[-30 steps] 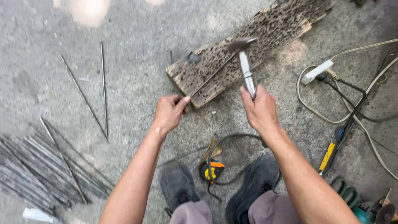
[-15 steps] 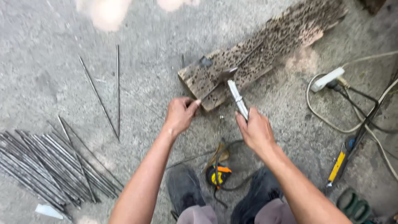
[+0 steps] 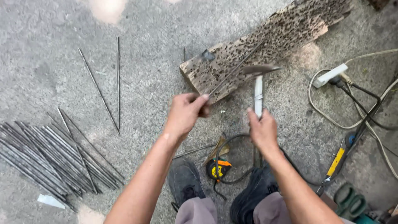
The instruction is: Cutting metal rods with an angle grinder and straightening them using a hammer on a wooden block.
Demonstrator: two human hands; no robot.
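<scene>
Since half a second back, the hammer [image 3: 258, 81] has swung up off the plank again, its head now blurred in the air just above the wood's near edge, at about one o'clock from the right hand [image 3: 262, 132]. That hand is clenched round the pale handle. At eleven o'clock from it, the left hand [image 3: 185, 114] pinches the near end of a thin steel rod [image 3: 232, 74], which lies slanted across the pitted wooden plank [image 3: 269, 45] toward two o'clock; whether the rod's far end touches the wood I cannot tell through the blur. Two loose rods [image 3: 108, 85] lie on the concrete floor [image 3: 49, 49] at nine o'clock from the plank, well apart from it, and a heap of rods [image 3: 45, 159] fans out at eight o'clock. Between the dark shoes [image 3: 184, 182] sits a yellow tape measure [image 3: 217, 170], ringed by a black cable [image 3: 232, 159]
</scene>
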